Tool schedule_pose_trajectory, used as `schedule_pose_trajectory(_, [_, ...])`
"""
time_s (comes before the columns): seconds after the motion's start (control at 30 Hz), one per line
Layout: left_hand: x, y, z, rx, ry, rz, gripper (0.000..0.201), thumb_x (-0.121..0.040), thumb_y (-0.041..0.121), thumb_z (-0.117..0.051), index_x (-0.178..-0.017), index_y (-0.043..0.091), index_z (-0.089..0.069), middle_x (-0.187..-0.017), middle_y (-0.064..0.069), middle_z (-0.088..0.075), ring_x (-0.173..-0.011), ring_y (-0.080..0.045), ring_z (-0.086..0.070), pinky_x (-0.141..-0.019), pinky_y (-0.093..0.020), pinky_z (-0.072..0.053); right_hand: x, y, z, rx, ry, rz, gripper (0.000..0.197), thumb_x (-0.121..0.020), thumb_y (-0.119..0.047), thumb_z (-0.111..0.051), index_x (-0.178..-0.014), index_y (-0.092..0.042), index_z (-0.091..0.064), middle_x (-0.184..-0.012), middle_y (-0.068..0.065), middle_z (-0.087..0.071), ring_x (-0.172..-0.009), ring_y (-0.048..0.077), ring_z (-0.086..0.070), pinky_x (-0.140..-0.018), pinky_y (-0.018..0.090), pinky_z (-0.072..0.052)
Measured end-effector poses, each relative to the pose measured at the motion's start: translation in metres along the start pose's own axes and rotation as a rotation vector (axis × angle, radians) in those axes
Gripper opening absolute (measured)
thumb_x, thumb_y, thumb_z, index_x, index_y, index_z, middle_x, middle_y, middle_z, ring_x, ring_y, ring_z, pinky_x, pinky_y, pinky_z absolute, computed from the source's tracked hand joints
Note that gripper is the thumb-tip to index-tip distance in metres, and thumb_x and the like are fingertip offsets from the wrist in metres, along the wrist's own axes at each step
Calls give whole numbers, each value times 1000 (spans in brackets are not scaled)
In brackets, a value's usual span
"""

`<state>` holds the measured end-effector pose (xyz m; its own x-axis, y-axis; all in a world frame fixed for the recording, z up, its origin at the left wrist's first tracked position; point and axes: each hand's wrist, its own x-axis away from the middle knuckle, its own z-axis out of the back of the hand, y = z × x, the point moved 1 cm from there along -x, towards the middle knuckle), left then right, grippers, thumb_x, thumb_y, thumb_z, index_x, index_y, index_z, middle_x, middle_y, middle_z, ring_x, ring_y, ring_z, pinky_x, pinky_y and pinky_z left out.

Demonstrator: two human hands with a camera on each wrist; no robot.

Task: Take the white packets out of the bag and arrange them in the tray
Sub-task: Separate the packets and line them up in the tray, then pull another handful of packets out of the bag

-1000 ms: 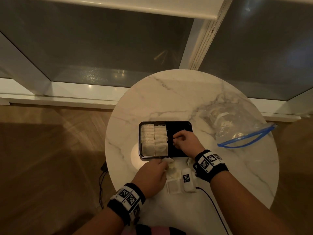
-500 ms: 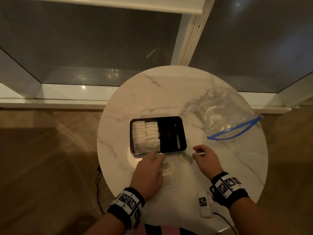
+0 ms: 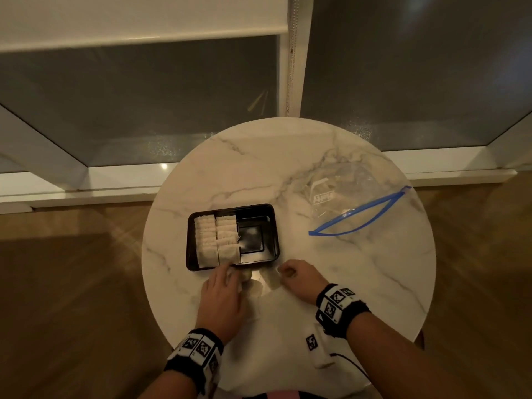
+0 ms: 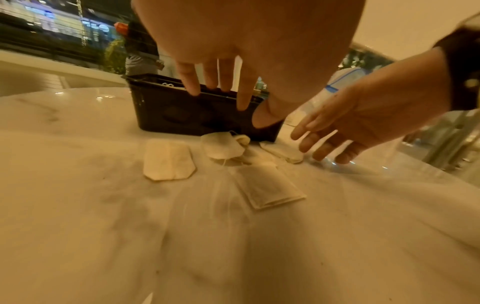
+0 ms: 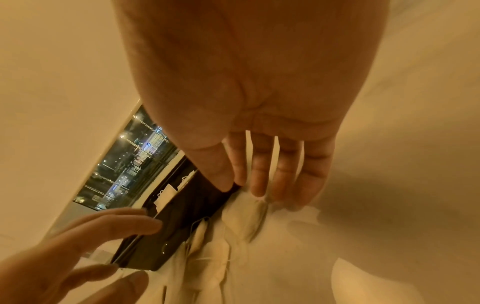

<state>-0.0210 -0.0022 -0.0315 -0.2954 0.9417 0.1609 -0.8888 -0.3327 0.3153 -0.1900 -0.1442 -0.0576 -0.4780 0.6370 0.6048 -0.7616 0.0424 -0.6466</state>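
A black tray (image 3: 259, 207) sits mid-table with two rows of white packets (image 3: 216, 240) filling its left half; its right half is bare. Several loose packets (image 3: 259, 283) lie on the marble just in front of it, seen close in the left wrist view as packets (image 4: 168, 159). My left hand (image 3: 227, 272) reaches with straight fingers to the tray's near rim (image 4: 168, 115). My right hand (image 3: 283, 273) hovers low at the rightmost loose packet (image 5: 246, 214), fingers loosely extended and touching it. The clear bag (image 3: 339, 197) with a blue zip lies open at the right rear.
The round marble table (image 3: 259, 156) stands by a dark window; wooden floor lies around it. A small white tagged device (image 3: 316, 349) with a black cable lies near the table's front edge, beside my right wrist.
My right hand left the tray's right half, drew back to the table, then slid left to the loose packets. The left hand stayed at the tray's near edge.
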Motion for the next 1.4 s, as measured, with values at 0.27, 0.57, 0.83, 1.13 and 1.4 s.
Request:
schedule_pose_trajectory(0.27, [1,12,-16,-157,-117,212,31,-83,37,-55,-109,23,-62,-117,1,-62,-107,-23,-57,-86,-41,-47,26,45,56,-134,85,-43,14,-90,-23,-63,-102,-26,-69,-93,-7,-62,-85,9,-60,-70,18,-44])
schedule_pose_trajectory(0.57, [-50,133,26,90,107,-166,29,-91,31,-57,-119,28,-64,-131,0,-53,-118,-21,-50,-97,-35,-47,43,46,118,12,626,347,18,-84,-4,-63,-96,-15,-71,-96,-3,-68,-96,15,-57,-88,22,-44])
schedule_pose_trajectory(0.83, [-106,185,4,-342,-301,-67,62,-99,55,-34,-155,32,-19,-165,-13,7,-145,-49,-11,-110,-59,-28,40,37,141,771,469,278,38,-75,-30,-48,-100,-24,-75,-105,-3,-73,-111,22,-61,-102,46,-41])
schedule_pose_trajectory(1.13, [-113,185,11,-180,-116,-3,42,-106,32,-29,-140,13,-45,-150,-8,-41,-109,-32,-61,-86,-42,-52,33,23,149,777,221,205,37,-96,-34,-32,-102,-18,-65,-97,6,-71,-96,26,-64,-98,39,-39])
schedule_pose_trajectory(1.4, [-113,177,26,-119,-14,-51,59,-91,1,-49,-146,20,-41,-149,-1,-38,-96,-29,-65,-75,-39,-57,26,21,144,601,107,33,32,-97,-24,-41,-122,-18,-60,-120,6,-63,-107,25,-62,-83,35,-51])
